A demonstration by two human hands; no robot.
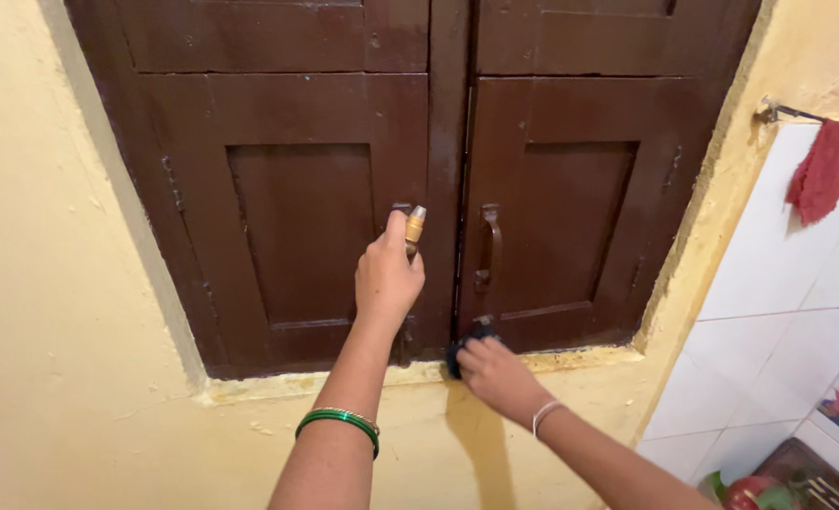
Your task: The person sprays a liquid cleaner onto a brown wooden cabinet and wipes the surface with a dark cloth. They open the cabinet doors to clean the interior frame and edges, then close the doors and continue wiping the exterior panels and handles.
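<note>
I see my left hand raised against the left shutter of a dark brown wooden window, fingers clenched around its handle, a small brass-coloured knob poking up above the thumb. My right hand is low at the sill, fingers grasping a dark cloth pressed where the two shutters meet (the cloth is mostly hidden). The right shutter's handle hangs untouched. A red rag drapes from a wall rail.

bolt: brass-coloured, upright on the left dark brown shutter, near its inner edge
cloth: dark, bunched on the sill, at the shutters' foot
</note>
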